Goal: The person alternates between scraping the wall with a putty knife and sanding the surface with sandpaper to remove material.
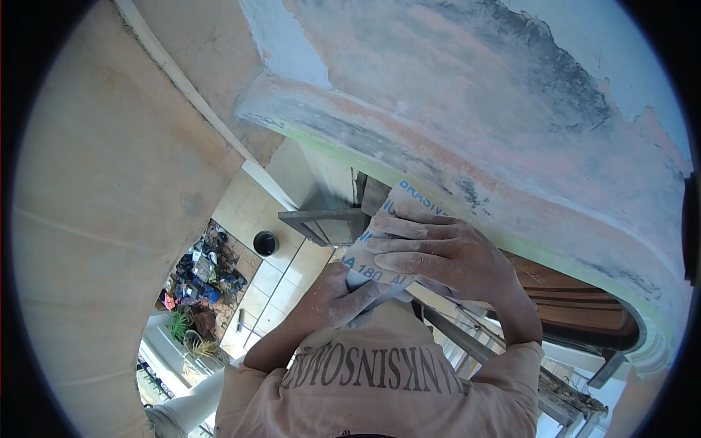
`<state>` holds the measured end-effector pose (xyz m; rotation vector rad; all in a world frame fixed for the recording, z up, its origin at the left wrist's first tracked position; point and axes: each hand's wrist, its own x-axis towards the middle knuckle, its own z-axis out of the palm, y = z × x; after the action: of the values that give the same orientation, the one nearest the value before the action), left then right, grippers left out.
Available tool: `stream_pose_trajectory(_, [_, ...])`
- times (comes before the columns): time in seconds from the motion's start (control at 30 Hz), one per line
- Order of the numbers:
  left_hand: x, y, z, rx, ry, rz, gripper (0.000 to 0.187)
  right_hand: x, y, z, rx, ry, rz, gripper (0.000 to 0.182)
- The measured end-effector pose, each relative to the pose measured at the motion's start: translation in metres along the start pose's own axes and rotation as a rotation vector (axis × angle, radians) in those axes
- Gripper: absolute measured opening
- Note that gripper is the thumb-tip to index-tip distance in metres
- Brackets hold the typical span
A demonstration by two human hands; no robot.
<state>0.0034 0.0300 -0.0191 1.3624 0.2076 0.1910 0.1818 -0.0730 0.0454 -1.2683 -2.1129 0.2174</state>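
Note:
A sheet of sandpaper [365,270] with blue print reading "180" is between my two hands, bent over at its lower edge. Dusty fingers of my right hand [438,252] press over its printed face from the right. Below and to the left, my left hand [350,296] grips the lower edge of the sheet, its thumb pointing right. Both hands are in front of my chest, below a curved plaster moulding [438,157] with grey and pinkish patches.
Wooden scaffold bars [460,332] run below right, beside a dark wooden arched frame [569,299]. Far below on the tiled floor [274,281] are a black bucket [266,243] and a pile of mixed items [208,270]. A large beige wall [109,204] curves along the left.

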Motion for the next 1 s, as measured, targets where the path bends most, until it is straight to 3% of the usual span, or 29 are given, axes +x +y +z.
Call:
stream_pose_trajectory(0.07, [0.007, -0.010, -0.001, 0.003, 0.041, 0.163, 0.022, 0.003, -0.004, 0.002, -0.026, 0.014, -0.049, 0.026])
stream_pose_trajectory(0.17, [-0.005, -0.002, -0.005, -0.007, -0.004, -0.042, 0.024, -0.002, 0.004, 0.006, -0.045, 0.046, -0.006, 0.026])
stream_pose_trajectory(0.23, [0.002, -0.007, -0.006, 0.061, 0.000, 0.075, 0.025, 0.003, 0.010, 0.000, -0.066, 0.048, -0.035, 0.026])
stream_pose_trajectory(0.3, [0.001, 0.001, -0.002, -0.025, 0.036, -0.038, 0.024, 0.001, 0.000, 0.008, -0.006, 0.032, -0.092, 0.024])
stream_pose_trajectory(0.33, [0.001, 0.022, -0.002, -0.073, -0.002, -0.254, 0.024, -0.001, 0.009, 0.002, 0.058, 0.059, 0.024, 0.024])
stream_pose_trajectory(0.37, [0.004, 0.034, -0.003, -0.115, -0.041, -0.449, 0.024, -0.002, 0.005, 0.003, 0.066, 0.055, 0.001, 0.024])
stream_pose_trajectory(0.43, [0.007, 0.007, 0.001, -0.108, 0.064, -0.008, 0.025, -0.002, -0.001, 0.003, 0.066, 0.046, -0.062, 0.024])
stream_pose_trajectory(0.5, [0.002, 0.009, 0.004, -0.128, 0.091, 0.019, 0.025, -0.004, 0.002, 0.005, 0.113, 0.056, -0.018, 0.024])
stream_pose_trajectory(0.53, [0.004, 0.030, -0.005, -0.123, -0.015, -0.355, 0.023, -0.006, 0.006, 0.003, 0.117, 0.073, 0.012, 0.027])
stream_pose_trajectory(0.6, [0.007, 0.008, 0.000, -0.066, 0.041, 0.092, 0.025, -0.003, 0.013, -0.005, 0.127, 0.091, 0.022, 0.030])
stream_pose_trajectory(0.67, [-0.002, -0.004, 0.001, -0.097, 0.056, 0.148, 0.026, -0.005, 0.009, 0.001, 0.209, 0.106, 0.031, 0.029])
stream_pose_trajectory(0.73, [0.002, 0.011, -0.006, -0.195, 0.025, -0.119, 0.028, -0.006, 0.005, 0.004, 0.187, 0.079, 0.003, 0.029])
stream_pose_trajectory(0.8, [0.016, 0.025, -0.009, -0.133, 0.027, -0.131, 0.034, -0.002, 0.013, -0.002, 0.218, 0.074, 0.011, 0.028])
stream_pose_trajectory(0.87, [0.019, 0.027, -0.013, -0.166, 0.112, -0.139, 0.037, -0.015, 0.051, -0.011, 0.107, 0.281, 0.222, 0.025])
stream_pose_trajectory(0.93, [0.036, 0.041, -0.021, -0.289, 0.254, -0.024, 0.035, -0.028, 0.059, -0.023, 0.215, 0.615, 0.449, 0.022])
stream_pose_trajectory(0.97, [0.045, 0.051, -0.022, -0.374, 0.326, 0.053, 0.034, -0.028, 0.067, -0.021, 0.387, 0.861, 0.296, 0.021])
stream_pose_trajectory(1.0, [0.055, 0.051, -0.025, -0.410, 0.371, 0.098, 0.032, -0.025, 0.065, -0.022, 0.400, 0.918, 0.272, 0.021])
